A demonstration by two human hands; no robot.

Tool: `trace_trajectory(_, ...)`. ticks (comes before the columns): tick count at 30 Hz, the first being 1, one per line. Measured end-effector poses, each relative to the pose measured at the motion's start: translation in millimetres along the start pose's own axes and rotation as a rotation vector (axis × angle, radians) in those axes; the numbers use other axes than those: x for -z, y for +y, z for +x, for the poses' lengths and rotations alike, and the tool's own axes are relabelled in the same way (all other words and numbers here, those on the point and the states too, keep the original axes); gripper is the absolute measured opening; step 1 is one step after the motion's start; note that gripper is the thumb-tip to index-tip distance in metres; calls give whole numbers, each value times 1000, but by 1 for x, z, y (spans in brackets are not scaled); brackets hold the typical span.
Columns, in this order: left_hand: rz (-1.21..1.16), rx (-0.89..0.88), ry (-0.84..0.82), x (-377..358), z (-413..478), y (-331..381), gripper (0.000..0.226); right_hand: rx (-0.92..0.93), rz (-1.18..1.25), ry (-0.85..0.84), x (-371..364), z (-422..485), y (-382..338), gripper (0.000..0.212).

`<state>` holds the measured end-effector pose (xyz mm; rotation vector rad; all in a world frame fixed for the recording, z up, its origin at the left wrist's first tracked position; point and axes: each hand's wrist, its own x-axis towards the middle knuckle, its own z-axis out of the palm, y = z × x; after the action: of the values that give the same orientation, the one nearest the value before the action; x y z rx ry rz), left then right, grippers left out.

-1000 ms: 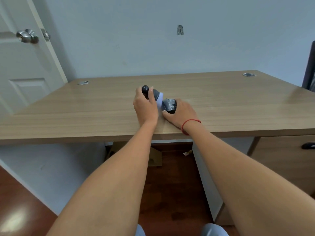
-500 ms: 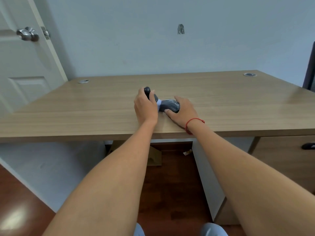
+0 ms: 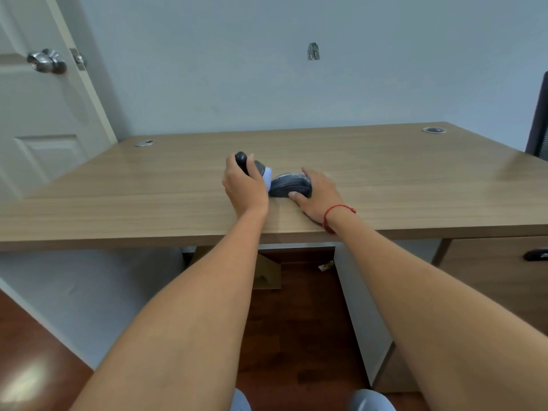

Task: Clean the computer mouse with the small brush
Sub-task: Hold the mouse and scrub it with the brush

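A dark grey computer mouse lies flat on the wooden desk, near its front edge. My right hand holds it from the right, thumb on its near side and fingers over its far side. My left hand grips a small brush with a dark handle and a pale lilac bristle head. The bristles touch the mouse's left end. Most of the brush handle is hidden in my fist.
Two round cable grommets sit at the desk's back corners. A white door with a metal knob is at the left. A dark chair edges in at the right. A drawer unit and a cardboard box sit under the desk.
The mouse was tilted up on its side a second ago; it now lies flat on the desk. The brush has stayed against its left end, and my right hand's grip has shifted.
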<state>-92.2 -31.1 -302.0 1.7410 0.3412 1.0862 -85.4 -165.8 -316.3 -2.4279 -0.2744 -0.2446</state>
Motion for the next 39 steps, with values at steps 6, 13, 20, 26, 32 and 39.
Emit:
trace_trajectory(6,52,-59,-152,-1,-2,-3,13,-124,37,129,-4,-1,-4,70)
trace_trajectory(13,-47,-163,-175,-1,-5,4,23,-203,167,179,-2,3,-5,61)
trace_trajectory(20,47,-67,-175,-1,-3,-5,19,-222,278,79,4,-2,-7,71)
trace_trajectory(26,-61,-112,-209,-2,-7,3,25,-235,-22,148,-3,-3,-9,93)
trace_trajectory(32,57,-67,-142,-3,-3,-3,22,-228,165,137,1,-2,-5,84)
trace_trajectory(39,34,-157,-257,-4,-6,-2,20,-158,112,94,3,-4,-5,69)
